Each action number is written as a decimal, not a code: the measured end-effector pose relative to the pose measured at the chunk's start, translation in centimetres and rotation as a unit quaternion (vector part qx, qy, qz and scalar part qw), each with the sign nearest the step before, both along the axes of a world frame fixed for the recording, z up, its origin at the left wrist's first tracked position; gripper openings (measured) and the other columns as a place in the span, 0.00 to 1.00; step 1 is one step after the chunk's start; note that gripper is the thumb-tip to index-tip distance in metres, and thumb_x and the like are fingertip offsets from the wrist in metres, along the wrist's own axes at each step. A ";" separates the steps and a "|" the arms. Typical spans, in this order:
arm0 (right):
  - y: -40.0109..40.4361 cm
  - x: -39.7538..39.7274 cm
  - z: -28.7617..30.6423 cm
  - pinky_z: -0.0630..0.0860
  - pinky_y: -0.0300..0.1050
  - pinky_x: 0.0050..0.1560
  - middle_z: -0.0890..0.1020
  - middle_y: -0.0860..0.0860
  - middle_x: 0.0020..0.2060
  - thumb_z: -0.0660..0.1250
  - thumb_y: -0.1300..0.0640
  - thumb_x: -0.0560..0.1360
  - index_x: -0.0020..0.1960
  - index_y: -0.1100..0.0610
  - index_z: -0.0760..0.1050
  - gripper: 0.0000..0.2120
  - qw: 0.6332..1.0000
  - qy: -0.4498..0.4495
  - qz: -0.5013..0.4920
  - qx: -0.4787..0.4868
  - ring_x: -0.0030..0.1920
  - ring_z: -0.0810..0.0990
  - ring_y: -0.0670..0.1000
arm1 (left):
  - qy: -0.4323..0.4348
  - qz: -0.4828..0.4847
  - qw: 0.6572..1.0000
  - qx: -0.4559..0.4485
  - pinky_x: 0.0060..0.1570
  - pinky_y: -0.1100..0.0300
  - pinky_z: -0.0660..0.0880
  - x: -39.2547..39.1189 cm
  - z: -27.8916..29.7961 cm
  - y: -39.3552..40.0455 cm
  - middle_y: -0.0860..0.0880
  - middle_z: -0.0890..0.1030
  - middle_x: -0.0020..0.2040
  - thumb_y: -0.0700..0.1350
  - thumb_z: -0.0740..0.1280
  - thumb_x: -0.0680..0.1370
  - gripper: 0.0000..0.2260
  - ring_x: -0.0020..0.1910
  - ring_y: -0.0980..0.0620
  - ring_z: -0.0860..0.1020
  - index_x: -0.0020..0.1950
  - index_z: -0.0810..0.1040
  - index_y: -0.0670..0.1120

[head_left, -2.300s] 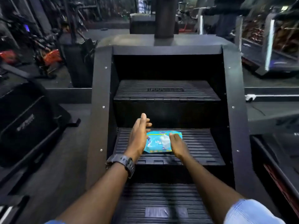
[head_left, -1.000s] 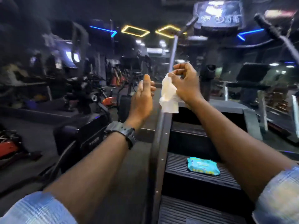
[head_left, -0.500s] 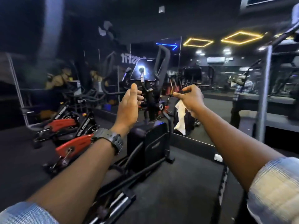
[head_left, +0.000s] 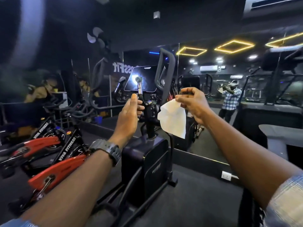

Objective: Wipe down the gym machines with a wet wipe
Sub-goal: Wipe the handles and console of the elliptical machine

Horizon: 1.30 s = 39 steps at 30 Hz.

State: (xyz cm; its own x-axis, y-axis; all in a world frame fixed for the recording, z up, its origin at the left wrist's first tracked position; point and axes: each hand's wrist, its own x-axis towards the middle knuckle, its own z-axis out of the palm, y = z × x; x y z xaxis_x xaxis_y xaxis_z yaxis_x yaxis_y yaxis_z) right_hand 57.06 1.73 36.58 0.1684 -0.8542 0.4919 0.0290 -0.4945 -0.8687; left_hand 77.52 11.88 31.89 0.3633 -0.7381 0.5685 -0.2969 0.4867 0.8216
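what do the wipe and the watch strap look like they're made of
The wipe looks like thin white non-woven fabric or paper: it hangs limp and creased from the right hand. The watch strap looks like matte black rubber or resin, judging by its ridged, dull surface.

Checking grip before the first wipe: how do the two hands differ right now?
The right hand pinches the white wipe by its top edge, so it hangs loose; the left hand holds nothing, thumb up and fingers loosely curled. The left wrist carries a dark watch; the right wrist is bare. Both are raised in front of the black machine.
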 end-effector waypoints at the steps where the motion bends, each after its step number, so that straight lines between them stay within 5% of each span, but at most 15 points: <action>1: -1.4 0.5 0.4 0.82 0.45 0.51 0.84 0.55 0.51 0.71 0.70 0.72 0.63 0.61 0.72 0.21 1.000 0.007 0.004 -0.010 0.50 0.84 0.51 | -0.002 -0.006 1.000 -0.002 0.59 0.46 0.76 0.6 0.3 -1.7 0.49 0.83 0.52 0.68 0.49 0.78 0.25 0.51 0.50 0.80 0.53 0.78 0.53; 5: -7.8 2.9 1.2 0.82 0.45 0.50 0.83 0.58 0.53 0.70 0.78 0.68 0.60 0.62 0.73 0.24 0.995 0.071 -0.006 -0.074 0.49 0.84 0.52 | 0.025 -0.034 0.999 -0.015 0.58 0.46 0.75 2.4 1.4 -9.7 0.50 0.84 0.48 0.75 0.52 0.71 0.31 0.49 0.48 0.80 0.51 0.80 0.53; 10: -16.8 6.2 1.6 0.82 0.45 0.50 0.84 0.51 0.47 0.77 0.72 0.65 0.51 0.52 0.77 0.21 0.967 0.127 -0.108 -0.192 0.46 0.85 0.49 | 0.027 -0.067 0.997 -0.039 0.53 0.51 0.73 5.0 1.9 -20.8 0.53 0.84 0.45 0.77 0.52 0.69 0.32 0.48 0.48 0.82 0.48 0.80 0.53; 17: -27.9 10.3 3.9 0.73 0.27 0.37 0.81 0.45 0.38 0.71 0.71 0.68 0.46 0.53 0.80 0.15 0.906 0.165 -0.273 -0.279 0.35 0.77 0.41 | 0.042 -0.108 0.993 -0.031 0.56 0.51 0.74 8.3 4.3 -35.3 0.53 0.83 0.49 0.76 0.53 0.69 0.31 0.46 0.54 0.80 0.49 0.80 0.54; 24: -39.0 13.2 3.6 0.71 0.32 0.44 0.81 0.50 0.43 0.69 0.63 0.75 0.49 0.58 0.79 0.04 0.848 0.200 -0.307 -0.383 0.43 0.77 0.48 | 0.019 -0.114 0.992 -0.054 0.59 0.56 0.74 8.7 5.5 -45.4 0.61 0.82 0.44 0.59 0.52 0.85 0.19 0.49 0.63 0.79 0.50 0.81 0.55; 28: -43.6 13.1 2.3 0.67 0.49 0.69 0.82 0.50 0.54 0.60 0.49 0.80 0.58 0.56 0.80 0.15 0.668 0.462 -0.315 -0.492 0.58 0.77 0.53 | -0.011 -0.095 0.991 -0.094 0.55 0.71 0.70 9.1 5.6 -50.0 0.61 0.80 0.50 0.56 0.52 0.86 0.18 0.54 0.67 0.78 0.56 0.80 0.52; 30: -44.0 12.8 2.4 0.57 0.56 0.75 0.79 0.46 0.61 0.56 0.42 0.79 0.65 0.54 0.77 0.23 0.627 0.522 -0.324 -0.479 0.67 0.72 0.51 | -0.034 -0.097 0.988 -0.116 0.51 0.75 0.69 9.4 5.7 -51.8 0.57 0.81 0.50 0.56 0.52 0.86 0.18 0.49 0.70 0.77 0.53 0.80 0.52; 33: -44.5 12.5 4.6 0.48 0.59 0.78 0.75 0.46 0.66 0.53 0.39 0.76 0.70 0.53 0.74 0.29 0.580 0.581 -0.326 -0.469 0.71 0.66 0.51 | -0.054 -0.092 0.980 -0.170 0.60 0.64 0.73 9.6 6.0 -53.7 0.55 0.82 0.55 0.59 0.53 0.82 0.21 0.55 0.65 0.78 0.59 0.80 0.49; 36: -45.2 12.8 8.1 0.44 0.59 0.78 0.70 0.48 0.71 0.50 0.42 0.75 0.73 0.54 0.69 0.31 0.568 0.601 -0.369 -0.425 0.75 0.59 0.52 | -0.060 -0.102 0.976 -0.183 0.56 0.71 0.70 9.3 7.3 -54.6 0.60 0.80 0.53 0.57 0.54 0.83 0.15 0.54 0.71 0.76 0.59 0.77 0.55; 39: -45.3 13.9 8.4 0.45 0.58 0.78 0.65 0.52 0.75 0.45 0.44 0.74 0.75 0.58 0.66 0.34 0.606 0.565 -0.403 -0.390 0.77 0.55 0.54 | -0.070 -0.106 0.973 -0.190 0.50 0.79 0.66 9.0 8.5 -54.1 0.63 0.77 0.47 0.50 0.54 0.87 0.12 0.48 0.76 0.74 0.49 0.72 0.62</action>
